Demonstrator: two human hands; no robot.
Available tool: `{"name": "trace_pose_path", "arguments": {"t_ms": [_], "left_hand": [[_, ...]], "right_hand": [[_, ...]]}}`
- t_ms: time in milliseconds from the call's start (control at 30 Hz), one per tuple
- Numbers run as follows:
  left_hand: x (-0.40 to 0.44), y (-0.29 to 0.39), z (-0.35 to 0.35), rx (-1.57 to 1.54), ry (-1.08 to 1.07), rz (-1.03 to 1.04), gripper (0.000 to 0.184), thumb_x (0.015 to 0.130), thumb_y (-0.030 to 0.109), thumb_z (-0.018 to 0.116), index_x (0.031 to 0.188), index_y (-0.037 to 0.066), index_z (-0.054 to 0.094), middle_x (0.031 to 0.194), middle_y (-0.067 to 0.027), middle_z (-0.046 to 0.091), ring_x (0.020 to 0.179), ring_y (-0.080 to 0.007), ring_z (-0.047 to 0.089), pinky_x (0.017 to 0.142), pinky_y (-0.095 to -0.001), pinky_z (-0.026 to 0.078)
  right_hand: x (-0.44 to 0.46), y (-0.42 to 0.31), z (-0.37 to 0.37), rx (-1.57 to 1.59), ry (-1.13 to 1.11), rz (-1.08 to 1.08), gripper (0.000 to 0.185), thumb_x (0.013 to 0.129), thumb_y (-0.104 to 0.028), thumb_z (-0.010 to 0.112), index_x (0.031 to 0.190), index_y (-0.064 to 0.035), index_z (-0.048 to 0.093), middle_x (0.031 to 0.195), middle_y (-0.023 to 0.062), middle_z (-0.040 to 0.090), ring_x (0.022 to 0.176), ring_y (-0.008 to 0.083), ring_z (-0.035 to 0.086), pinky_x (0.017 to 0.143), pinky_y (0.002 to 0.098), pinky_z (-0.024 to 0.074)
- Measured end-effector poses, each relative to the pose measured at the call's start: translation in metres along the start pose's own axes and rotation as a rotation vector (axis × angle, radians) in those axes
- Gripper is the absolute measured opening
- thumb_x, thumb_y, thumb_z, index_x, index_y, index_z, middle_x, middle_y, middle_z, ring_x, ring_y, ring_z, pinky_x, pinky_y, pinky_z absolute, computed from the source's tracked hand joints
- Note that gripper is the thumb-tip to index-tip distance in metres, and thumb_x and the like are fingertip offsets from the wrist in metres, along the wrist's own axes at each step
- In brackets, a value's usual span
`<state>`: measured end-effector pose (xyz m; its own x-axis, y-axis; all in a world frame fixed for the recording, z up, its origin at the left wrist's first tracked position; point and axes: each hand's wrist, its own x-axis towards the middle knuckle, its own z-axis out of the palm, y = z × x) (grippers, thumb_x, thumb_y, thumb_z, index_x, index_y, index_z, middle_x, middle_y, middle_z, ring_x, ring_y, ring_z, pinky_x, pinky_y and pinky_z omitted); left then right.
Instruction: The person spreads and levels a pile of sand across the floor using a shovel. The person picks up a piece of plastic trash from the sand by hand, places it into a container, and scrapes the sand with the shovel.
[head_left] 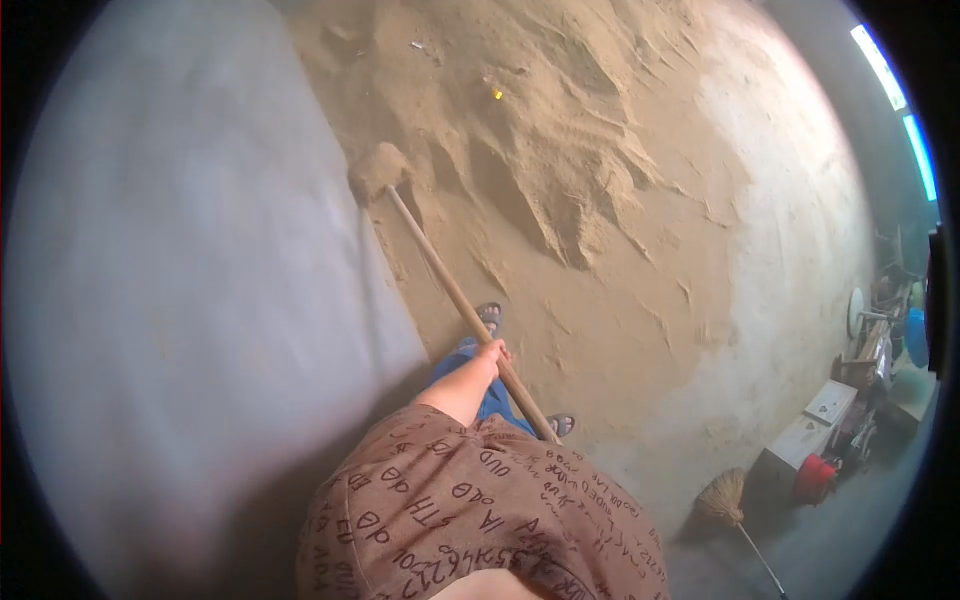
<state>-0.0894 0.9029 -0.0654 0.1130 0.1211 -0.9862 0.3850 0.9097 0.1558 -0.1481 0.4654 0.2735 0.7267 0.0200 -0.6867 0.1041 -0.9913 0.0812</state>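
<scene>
My left hand (494, 353) is closed round the wooden handle of a long shovel (440, 270), about two thirds of the way down from its head. The shovel's head, covered by a heap of sand (382, 170), lies at the upper left, beside the pale wall. The lower end of the handle reaches my brown printed shirt (480, 500). My right hand does not show. Ridged, loose sand (560, 150) spreads beyond the shovel head and to its right.
A smooth pale wall (200, 250) runs along the left. My sandalled feet (490, 317) stand on sandy floor. At the lower right are a straw broom (722, 498), a red object (815, 480) and a white box (800, 437). A small yellow item (497, 95) lies on the sand.
</scene>
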Motion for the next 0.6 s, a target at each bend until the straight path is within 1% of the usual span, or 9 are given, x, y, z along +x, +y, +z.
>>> {"name": "trace_pose_path", "arguments": {"t_ms": [33, 167, 233, 267, 333, 400, 500, 533, 600], "left_hand": [[0.039, 0.014, -0.02, 0.013, -0.051, -0.042, 0.01, 0.06, 0.011, 0.053, 0.063, 0.007, 0.044, 0.051, -0.0066, 0.045, 0.043, -0.0189, 0.046, 0.041, -0.0292, 0.043], [-0.004, 0.174, 0.004, 0.053, -0.016, 0.159, 0.011, 0.057, 0.006, 0.049, 0.067, 0.005, 0.046, 0.054, -0.0076, 0.047, 0.046, -0.0195, 0.048, 0.043, -0.0329, 0.043], [-0.036, 0.218, -0.001, 0.237, 0.051, 0.432, 0.016, 0.071, 0.016, 0.053, 0.079, 0.002, 0.05, 0.069, -0.0104, 0.053, 0.063, -0.0223, 0.053, 0.058, -0.0388, 0.045], [-0.063, 0.253, 0.017, 0.353, 0.14, 0.571, 0.046, 0.068, 0.018, 0.058, 0.104, -0.005, 0.041, 0.088, -0.0151, 0.053, 0.071, -0.0207, 0.055, 0.061, -0.0349, 0.046], [-0.129, 0.282, 0.04, 0.544, 0.465, 0.709, 0.048, 0.068, 0.013, 0.057, 0.107, -0.008, 0.038, 0.092, -0.0169, 0.053, 0.076, -0.0224, 0.055, 0.067, -0.0363, 0.046], [-0.126, 0.265, 0.033, 0.462, 0.329, 0.662, 0.049, 0.068, 0.013, 0.057, 0.106, -0.009, 0.037, 0.092, -0.0179, 0.053, 0.077, -0.0248, 0.055, 0.068, -0.0375, 0.047], [-0.067, 0.217, 0.021, 0.227, 0.051, 0.483, 0.04, 0.068, 0.017, 0.058, 0.098, -0.004, 0.043, 0.081, -0.017, 0.054, 0.069, -0.0277, 0.054, 0.06, -0.0407, 0.047], [-0.041, 0.187, 0.017, 0.087, -0.066, 0.389, 0.035, 0.068, 0.018, 0.058, 0.094, -0.002, 0.046, 0.076, -0.0159, 0.054, 0.065, -0.0275, 0.054, 0.056, -0.0411, 0.046], [-0.038, 0.087, 0.051, 0.041, -0.026, 0.239, 0.018, 0.067, 0.016, 0.057, 0.077, 0.004, 0.047, 0.064, -0.0116, 0.049, 0.054, -0.0244, 0.049, 0.05, -0.0405, 0.044]], "right_hand": [[0.013, -0.016, 0.002, 0.041, -0.007, -0.022, 0.021, 0.067, -0.02, 0.056, 0.088, -0.0142, 0.055, 0.066, 0.0169, 0.056, 0.063, 0.0329, 0.057, 0.053, 0.0356, 0.0441], [0.078, -0.09, -0.007, 0.288, -0.046, -0.183, 0.023, 0.067, -0.019, 0.056, 0.088, -0.0133, 0.055, 0.067, 0.0174, 0.057, 0.063, 0.033, 0.057, 0.053, 0.035, 0.0444], [0.086, -0.11, -0.029, 0.448, -0.093, -0.343, 0.023, 0.066, -0.019, 0.057, 0.089, -0.0128, 0.055, 0.068, 0.0176, 0.057, 0.064, 0.0331, 0.057, 0.054, 0.0347, 0.0446], [0.093, -0.131, -0.06, 0.534, -0.141, -0.421, 0.028, 0.064, -0.018, 0.059, 0.09, -0.009, 0.055, 0.07, 0.0182, 0.057, 0.065, 0.033, 0.057, 0.056, 0.0337, 0.0448], [0.098, -0.15, -0.099, 0.692, -0.264, -0.494, 0.035, 0.062, -0.018, 0.062, 0.093, -0.0038, 0.055, 0.072, 0.0189, 0.057, 0.068, 0.0327, 0.057, 0.059, 0.033, 0.0448], [0.098, -0.139, -0.101, 0.833, -0.388, -0.494, 0.04, 0.061, -0.019, 0.064, 0.095, -0.0013, 0.053, 0.073, 0.0192, 0.057, 0.068, 0.0324, 0.057, 0.061, 0.0336, 0.0445], [0.09, -0.05, -0.059, 0.806, -0.24, -0.448, 0.04, 0.06, -0.023, 0.065, 0.095, -0.0064, 0.054, 0.075, 0.0177, 0.057, 0.068, 0.0321, 0.056, 0.061, 0.0348, 0.0441], [0.073, -0.029, -0.068, 0.604, -0.219, -0.32, 0.038, 0.059, -0.023, 0.066, 0.093, -0.0094, 0.055, 0.074, 0.0162, 0.058, 0.068, 0.0318, 0.056, 0.06, 0.0357, 0.0442], [0.039, 0.023, -0.085, 0.22, -0.128, -0.107, 0.034, 0.056, -0.022, 0.066, 0.088, -0.0146, 0.055, 0.071, 0.0128, 0.058, 0.067, 0.0307, 0.056, 0.059, 0.0372, 0.0442]]}}
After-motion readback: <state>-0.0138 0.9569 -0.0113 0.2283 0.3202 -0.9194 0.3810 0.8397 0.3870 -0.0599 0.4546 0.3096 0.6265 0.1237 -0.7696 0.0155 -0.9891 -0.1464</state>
